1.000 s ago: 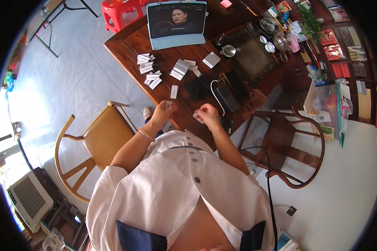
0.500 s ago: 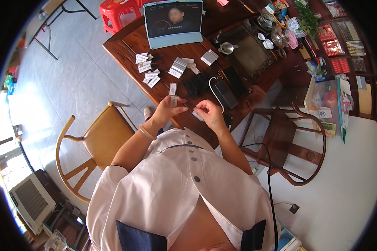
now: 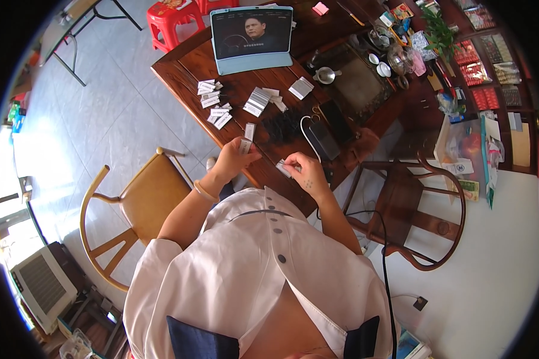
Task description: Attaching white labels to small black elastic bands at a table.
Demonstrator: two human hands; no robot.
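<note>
My left hand (image 3: 233, 160) is closed around a small white tag (image 3: 245, 145) at the table's near edge. Just beyond its fingertips lies another white tag (image 3: 250, 130). To the right, my right hand (image 3: 306, 172) pinches a white tag (image 3: 284, 168) low over the wooden table (image 3: 263, 170). Between and beyond the hands is a tangle of thin black strings (image 3: 281, 127). Farther back are a loose pile of white tags (image 3: 214, 110) on the left, a neater stack of grey-white tags (image 3: 257, 101) in the middle and a smaller stack (image 3: 300, 88) to its right.
A tablet (image 3: 251, 39) in a light blue case stands at the back. Right of the strings lie a black power bank (image 3: 323, 140) with a white cable and a dark phone (image 3: 337, 119). A tea tray (image 3: 356, 78) sits beyond. Wooden chairs (image 3: 153, 194) (image 3: 401, 203) flank me.
My hands have drawn slightly apart, the left one moving a little left and the right one a little right and nearer me. Both still hold tags.
</note>
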